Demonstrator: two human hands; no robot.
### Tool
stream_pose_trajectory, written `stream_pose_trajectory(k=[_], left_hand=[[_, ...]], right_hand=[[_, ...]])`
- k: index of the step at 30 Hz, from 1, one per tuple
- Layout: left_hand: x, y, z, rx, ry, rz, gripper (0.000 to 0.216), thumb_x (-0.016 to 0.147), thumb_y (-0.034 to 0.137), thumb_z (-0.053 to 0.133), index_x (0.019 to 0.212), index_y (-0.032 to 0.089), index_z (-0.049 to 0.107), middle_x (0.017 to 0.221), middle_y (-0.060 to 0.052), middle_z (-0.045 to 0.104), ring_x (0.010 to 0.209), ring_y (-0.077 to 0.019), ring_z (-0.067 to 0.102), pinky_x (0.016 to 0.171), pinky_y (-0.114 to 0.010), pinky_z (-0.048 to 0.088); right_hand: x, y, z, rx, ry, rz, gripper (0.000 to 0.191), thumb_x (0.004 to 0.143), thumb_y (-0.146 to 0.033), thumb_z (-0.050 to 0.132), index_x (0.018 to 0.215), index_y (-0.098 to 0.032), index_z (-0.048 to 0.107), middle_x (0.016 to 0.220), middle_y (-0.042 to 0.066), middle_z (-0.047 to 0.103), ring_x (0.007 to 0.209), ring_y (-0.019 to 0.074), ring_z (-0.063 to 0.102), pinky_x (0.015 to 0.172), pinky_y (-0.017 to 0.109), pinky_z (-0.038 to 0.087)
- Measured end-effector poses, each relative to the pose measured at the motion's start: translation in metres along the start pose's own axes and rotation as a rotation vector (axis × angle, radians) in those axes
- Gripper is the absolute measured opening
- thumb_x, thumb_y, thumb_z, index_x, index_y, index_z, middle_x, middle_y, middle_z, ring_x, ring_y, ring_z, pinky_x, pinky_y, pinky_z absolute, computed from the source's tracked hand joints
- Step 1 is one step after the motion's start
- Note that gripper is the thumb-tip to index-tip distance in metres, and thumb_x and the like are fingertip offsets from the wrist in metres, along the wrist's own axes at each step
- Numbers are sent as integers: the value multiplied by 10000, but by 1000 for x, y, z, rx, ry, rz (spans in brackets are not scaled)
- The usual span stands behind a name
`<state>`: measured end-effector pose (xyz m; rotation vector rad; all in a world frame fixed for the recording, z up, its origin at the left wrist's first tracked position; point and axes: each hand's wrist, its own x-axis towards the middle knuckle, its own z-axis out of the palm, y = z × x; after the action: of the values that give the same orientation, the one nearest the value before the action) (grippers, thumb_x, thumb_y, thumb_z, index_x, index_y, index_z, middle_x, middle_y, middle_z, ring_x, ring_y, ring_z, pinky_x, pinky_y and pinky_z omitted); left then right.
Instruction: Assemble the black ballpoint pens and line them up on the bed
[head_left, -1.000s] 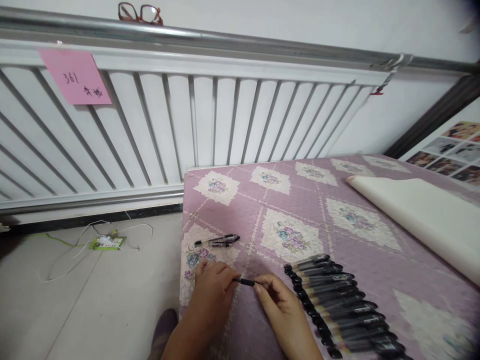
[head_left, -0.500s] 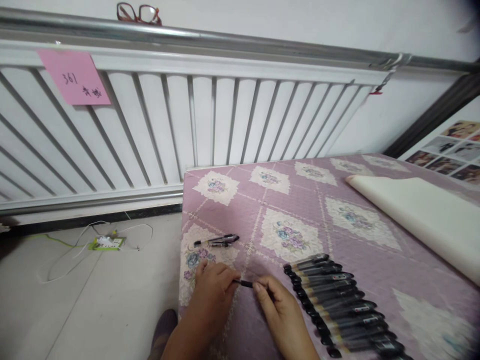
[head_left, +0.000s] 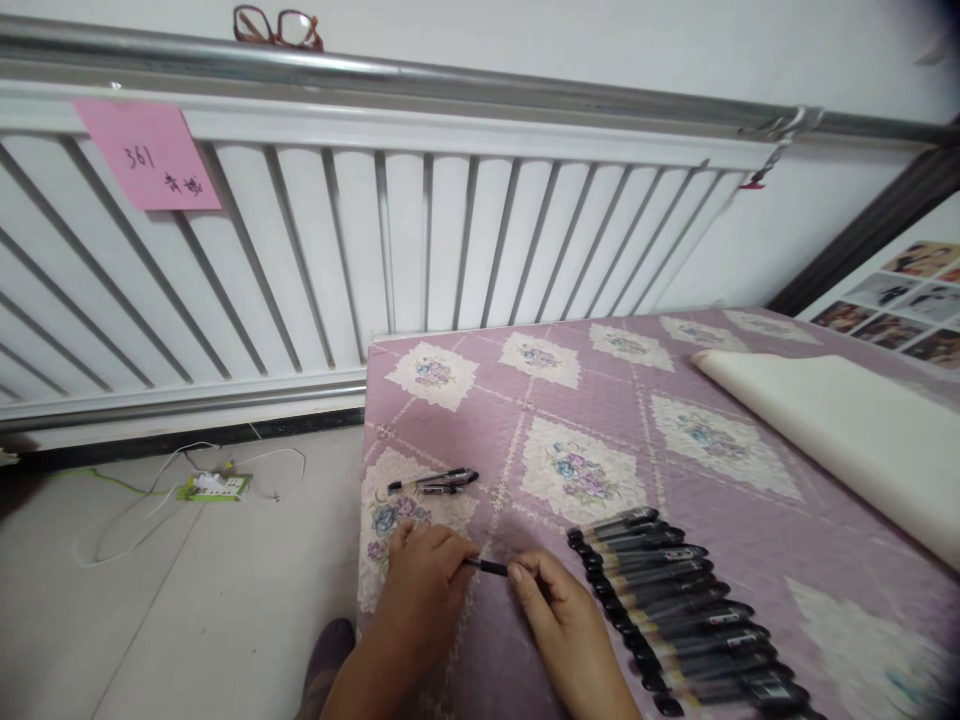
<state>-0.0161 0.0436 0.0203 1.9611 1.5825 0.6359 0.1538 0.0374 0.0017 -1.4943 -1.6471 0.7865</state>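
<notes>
Pink note [head_left: 150,155] on rad [head_left: 365,250] reads "361" w/ unclear chars below

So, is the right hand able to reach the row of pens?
Likely yes: the row of pens lies close beside the right hand, nothing visible between, though that hand holds another pen.

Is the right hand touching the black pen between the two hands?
Touching: the head view shows the right hand pinching the pen between thumb and fingers.

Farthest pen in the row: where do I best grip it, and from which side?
Probably mid-barrel on the farthest pen, from above and the far side: it lies flat with cloth beyond it, while the next pen lies close along its near side. The right hand is nearest, but holds another pen.
</notes>
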Motion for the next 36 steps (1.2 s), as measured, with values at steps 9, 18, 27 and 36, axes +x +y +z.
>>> stream_pose_trajectory(k=[9, 18, 27, 36], left_hand=[[1, 0, 0, 1, -2, -1, 226, 854, 124, 493, 909, 269, 658, 933, 10, 668, 963, -185, 564, 1021, -451, 219], [0, 2, 0, 3, -38, -6, 227, 863, 147, 468, 906, 261, 660, 942, -9, 668, 958, -189, 562, 1049, -475, 193], [0, 0, 1, -8, -4, -12, 212, 854, 142, 493, 892, 272, 657, 927, 15, 665, 959, -179, 569, 1039, -449, 197], [0, 0, 1, -36, 5, -13, 206, 852, 139, 494, 892, 263, 655, 930, 2, 669, 965, -191, 569, 1033, -463, 197]], right_hand=[[-1, -1, 0, 17, -32, 0, 249, 866, -415, 489, 752, -217, 589, 687, -6, 615, 662, 162, 593, 615, 217, 457], [-2, 4, 5, -134, 24, -59, 394, 897, -459, 415, 590, -226, 496, 576, -11, 558, 553, 152, 532, 507, 224, 408], [-2, 2, 5, -65, -17, -46, 284, 880, -416, 465, 700, -219, 563, 656, -6, 613, 627, 157, 589, 585, 215, 448], [-2, 2, 4, -33, 10, -11, 227, 868, -401, 483, 865, -215, 612, 778, 16, 660, 717, 174, 623, 655, 229, 470]])
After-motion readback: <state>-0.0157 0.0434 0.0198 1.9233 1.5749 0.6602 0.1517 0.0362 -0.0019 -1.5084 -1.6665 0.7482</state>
